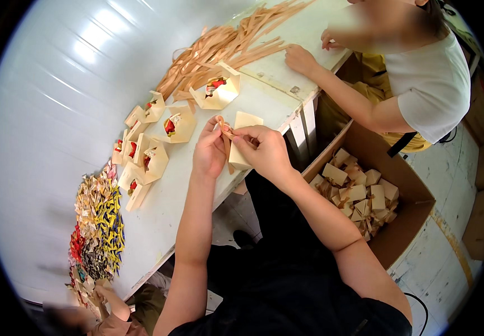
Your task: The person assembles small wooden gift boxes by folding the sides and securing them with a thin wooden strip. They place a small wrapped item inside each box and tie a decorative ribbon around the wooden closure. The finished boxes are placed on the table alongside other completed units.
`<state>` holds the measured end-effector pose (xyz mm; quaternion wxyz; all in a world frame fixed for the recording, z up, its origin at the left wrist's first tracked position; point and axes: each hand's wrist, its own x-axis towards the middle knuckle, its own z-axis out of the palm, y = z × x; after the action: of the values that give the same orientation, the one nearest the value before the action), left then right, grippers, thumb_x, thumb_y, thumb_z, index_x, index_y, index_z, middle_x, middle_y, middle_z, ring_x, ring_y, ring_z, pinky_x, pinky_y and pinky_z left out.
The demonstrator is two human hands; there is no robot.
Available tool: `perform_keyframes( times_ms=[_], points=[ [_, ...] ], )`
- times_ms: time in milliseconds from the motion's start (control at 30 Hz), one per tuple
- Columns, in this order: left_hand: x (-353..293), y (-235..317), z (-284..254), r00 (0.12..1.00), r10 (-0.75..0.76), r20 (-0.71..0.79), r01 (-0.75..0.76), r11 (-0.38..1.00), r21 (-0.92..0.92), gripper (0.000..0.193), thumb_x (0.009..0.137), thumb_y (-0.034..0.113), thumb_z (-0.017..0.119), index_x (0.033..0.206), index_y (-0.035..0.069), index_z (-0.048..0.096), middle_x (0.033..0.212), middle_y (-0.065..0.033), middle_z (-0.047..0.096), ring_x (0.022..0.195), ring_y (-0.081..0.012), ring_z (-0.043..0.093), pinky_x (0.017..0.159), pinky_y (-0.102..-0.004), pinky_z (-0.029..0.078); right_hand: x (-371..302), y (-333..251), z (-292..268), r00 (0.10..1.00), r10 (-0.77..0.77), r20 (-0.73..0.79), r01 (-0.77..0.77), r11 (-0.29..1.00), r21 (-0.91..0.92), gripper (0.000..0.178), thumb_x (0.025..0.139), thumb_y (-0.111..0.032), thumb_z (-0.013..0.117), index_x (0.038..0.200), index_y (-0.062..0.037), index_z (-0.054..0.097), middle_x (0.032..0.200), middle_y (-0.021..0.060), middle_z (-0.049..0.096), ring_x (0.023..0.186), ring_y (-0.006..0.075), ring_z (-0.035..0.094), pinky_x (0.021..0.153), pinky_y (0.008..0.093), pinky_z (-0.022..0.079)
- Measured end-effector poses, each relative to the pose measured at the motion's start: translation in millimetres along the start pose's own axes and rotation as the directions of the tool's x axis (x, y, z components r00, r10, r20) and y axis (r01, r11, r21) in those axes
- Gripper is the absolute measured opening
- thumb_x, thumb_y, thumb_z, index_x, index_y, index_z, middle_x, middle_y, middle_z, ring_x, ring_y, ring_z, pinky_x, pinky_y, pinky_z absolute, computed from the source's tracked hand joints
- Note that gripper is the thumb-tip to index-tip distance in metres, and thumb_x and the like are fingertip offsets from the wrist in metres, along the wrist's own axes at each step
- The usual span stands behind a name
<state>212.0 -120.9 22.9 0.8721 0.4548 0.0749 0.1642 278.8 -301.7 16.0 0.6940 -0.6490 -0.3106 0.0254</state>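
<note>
Own hands, two; colleagues, two; ribbon heap, one

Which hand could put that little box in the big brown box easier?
Probably the right hand: it's over the little box and nearer the big brown box; the left hand pinches ribbon, farther away.

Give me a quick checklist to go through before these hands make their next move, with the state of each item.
1. Both hands on the ribbon: ok; left hand and right hand pinch the tan ribbon.
2. Knot finished: cannot tell; the fingers cover it.
3. Cream box resting on the table: cannot tell; it is near the edge, partly behind the right hand.
4. Co-worker's hand away from that box: ok; it is by the ribbon pile.
5. Boxes on the table all closed: not ok; several stand open, such as the one with a red item inside.
</note>
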Motion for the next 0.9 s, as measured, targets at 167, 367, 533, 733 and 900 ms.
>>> perform_keyframes(
  times_ms=[167,367,533,733,900],
  points=[
    [-3.5,1.0,1.9,1.000,-0.013,-0.002,0.013,1.000,0.018,0.025,0.109,0.008,0.059,0.134,0.006,0.056,0.113,-0.0067,0.071,0.103,-0.0167,0.071,0.097,-0.0322,0.057,7.8,5.0,3.9,1.000,0.009,-0.011,-0.009,1.000,-0.015,0.029,0.094,-0.017,0.082,0.119,-0.0016,0.080,0.077,0.0104,0.073,0.065,0.0172,0.065,0.063,0.0330,0.052],
    [-4.4,-0.4,4.6,1.000,-0.006,-0.001,0.006,1.000,0.020,0.031,0.108,0.007,0.063,0.137,0.007,0.056,0.112,-0.0062,0.072,0.102,-0.0166,0.071,0.094,-0.0323,0.059,12.7,7.1,2.7,0.998,0.019,0.067,-0.020,1.000,0.009,0.030,0.094,-0.020,0.081,0.119,-0.0036,0.079,0.077,0.0138,0.071,0.070,0.0272,0.069,0.068,0.0378,0.056],
    [-8.8,-1.2,8.2,1.000,0.001,-0.017,0.000,0.999,0.036,0.040,0.106,0.004,0.063,0.145,0.008,0.054,0.113,-0.0073,0.070,0.105,-0.0163,0.069,0.097,-0.0319,0.058,7.5,-1.5,1.6,1.000,-0.017,-0.006,0.017,1.000,-0.024,0.015,0.094,-0.017,0.078,0.105,-0.0065,0.080,0.076,0.0113,0.070,0.071,0.0284,0.070,0.065,0.0391,0.056],
    [-8.0,-3.5,1.2,1.000,-0.004,0.012,0.004,0.999,0.047,0.040,0.107,0.005,0.061,0.147,0.006,0.053,0.111,-0.0061,0.066,0.106,-0.0150,0.065,0.100,-0.0304,0.054,1.2,12.8,13.6,0.930,-0.359,-0.079,0.343,0.925,-0.167,0.010,0.092,-0.009,0.075,0.099,-0.0123,0.080,0.080,0.0076,0.069,0.069,0.0293,0.069,0.060,0.0396,0.056],
    [-9.9,-4.4,2.2,1.000,-0.003,-0.006,0.003,0.999,0.034,0.036,0.109,0.008,0.060,0.145,0.006,0.054,0.109,-0.0052,0.065,0.105,-0.0142,0.064,0.099,-0.0296,0.053,1.9,9.3,11.9,0.938,-0.334,-0.088,0.317,0.934,-0.166,0.009,0.091,-0.011,0.077,0.098,-0.0125,0.082,0.078,0.0066,0.069,0.068,0.0282,0.069,0.060,0.0389,0.056]
  ],
)
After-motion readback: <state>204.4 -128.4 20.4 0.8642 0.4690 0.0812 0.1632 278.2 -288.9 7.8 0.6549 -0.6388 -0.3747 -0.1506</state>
